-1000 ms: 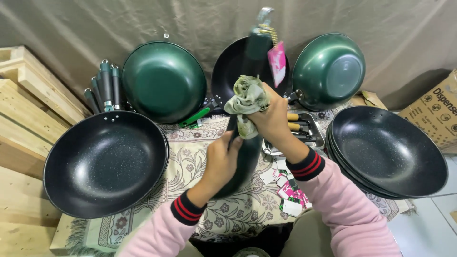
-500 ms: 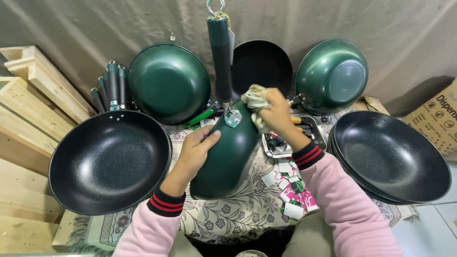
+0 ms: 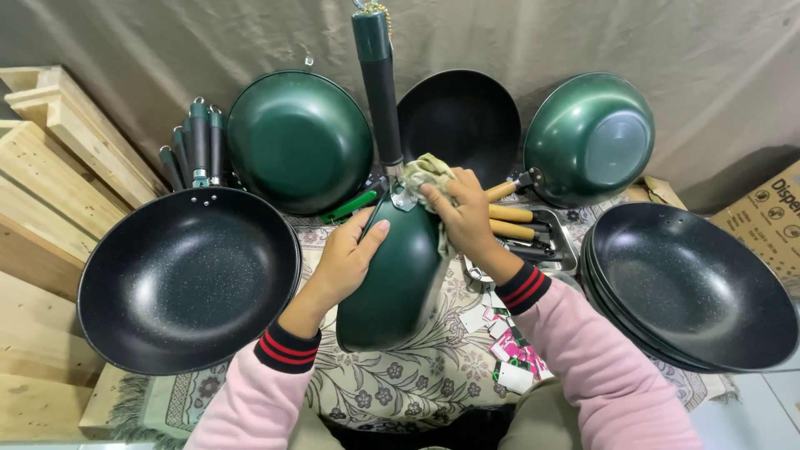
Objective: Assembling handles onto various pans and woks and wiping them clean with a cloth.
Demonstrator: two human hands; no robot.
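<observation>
Green wok (image 3: 398, 283) held tilted above the patterned cloth (image 3: 417, 383), underside facing up, handle pointing away. Left hand (image 3: 346, 258) braces its side, fingers loosely spread. Right hand (image 3: 462, 212) presses a crumpled rag (image 3: 425, 171) near the handle joint, fingers curled over it.

Left hand (image 3: 346, 258): palm down, fingers extended, thumb spread toward the right hand. Right hand (image 3: 462, 212): fingers curled in a closed grip. Both forearms angle inward, hands near each other.
</observation>
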